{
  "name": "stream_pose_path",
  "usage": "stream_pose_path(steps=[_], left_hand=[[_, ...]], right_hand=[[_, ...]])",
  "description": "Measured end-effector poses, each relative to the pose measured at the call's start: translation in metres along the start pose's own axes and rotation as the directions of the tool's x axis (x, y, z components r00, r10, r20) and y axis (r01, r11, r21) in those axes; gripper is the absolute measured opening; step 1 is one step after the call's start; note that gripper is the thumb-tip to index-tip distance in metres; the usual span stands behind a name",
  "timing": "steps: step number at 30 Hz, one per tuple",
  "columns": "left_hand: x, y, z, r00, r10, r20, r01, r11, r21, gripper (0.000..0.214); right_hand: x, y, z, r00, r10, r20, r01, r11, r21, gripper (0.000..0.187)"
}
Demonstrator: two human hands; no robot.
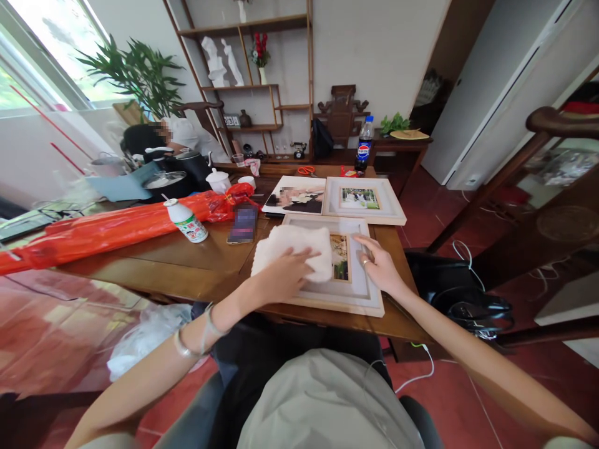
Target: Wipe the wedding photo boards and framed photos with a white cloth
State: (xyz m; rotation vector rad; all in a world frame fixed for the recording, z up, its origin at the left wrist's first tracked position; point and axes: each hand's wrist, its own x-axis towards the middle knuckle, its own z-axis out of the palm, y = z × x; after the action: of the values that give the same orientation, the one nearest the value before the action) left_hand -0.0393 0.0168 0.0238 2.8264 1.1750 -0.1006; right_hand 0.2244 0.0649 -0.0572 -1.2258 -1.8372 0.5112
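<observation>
A white cloth (276, 240) lies over the left part of a pale wooden picture frame (337, 307) on the table. My left hand (292, 273) is laid on the cloth with its fingers spread, pressing it against the frame. Part of a small photo (340, 259) shows beside the cloth, inside the frame. At the frame's right side rests my right hand (378, 265), its fingers apart and touching the front near the edge; a ring is on one finger. Behind lie a second framed photo (359, 198) and a photo print (297, 194).
A long red plastic-wrapped bundle (116, 224) crosses the table's left side. Nearby are a white bottle (187, 221) and a phone (242, 224). A cola bottle (364, 146) and orange scissors (306, 169) are at the back. Another person (191, 134) sits behind the pots at left.
</observation>
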Motion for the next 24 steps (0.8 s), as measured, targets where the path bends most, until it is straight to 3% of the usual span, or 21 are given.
stream_pose_path(steps=[4,7,10,14,20,24], left_hand=[[-0.047,0.038,-0.021,0.987,0.147,0.066,-0.131,0.971,-0.2,0.023],[-0.047,0.048,-0.019,0.986,0.166,0.027,-0.155,0.96,-0.235,0.022],[-0.023,0.04,-0.001,0.994,0.107,-0.024,-0.11,0.978,-0.178,0.02],[0.023,0.012,0.017,0.994,0.029,-0.104,-0.034,0.998,-0.044,0.025],[0.084,-0.028,0.008,0.966,0.009,-0.257,0.012,0.997,0.08,0.029],[0.102,-0.027,0.006,0.986,0.017,-0.169,0.006,0.991,0.134,0.028]], right_hand=[[0.0,0.0,0.0,1.0,-0.013,0.011,0.013,1.0,0.002,0.048],[0.0,0.0,0.0,1.0,-0.031,0.007,0.031,1.0,0.006,0.047],[0.0,0.001,0.0,0.999,-0.038,0.01,0.038,0.999,0.008,0.047],[0.001,0.003,-0.001,0.999,-0.042,0.013,0.042,0.999,0.01,0.046],[0.001,0.004,-0.001,0.998,-0.063,0.013,0.063,0.998,0.007,0.044],[0.001,0.001,-0.002,0.999,-0.044,0.01,0.044,0.999,0.002,0.046]])
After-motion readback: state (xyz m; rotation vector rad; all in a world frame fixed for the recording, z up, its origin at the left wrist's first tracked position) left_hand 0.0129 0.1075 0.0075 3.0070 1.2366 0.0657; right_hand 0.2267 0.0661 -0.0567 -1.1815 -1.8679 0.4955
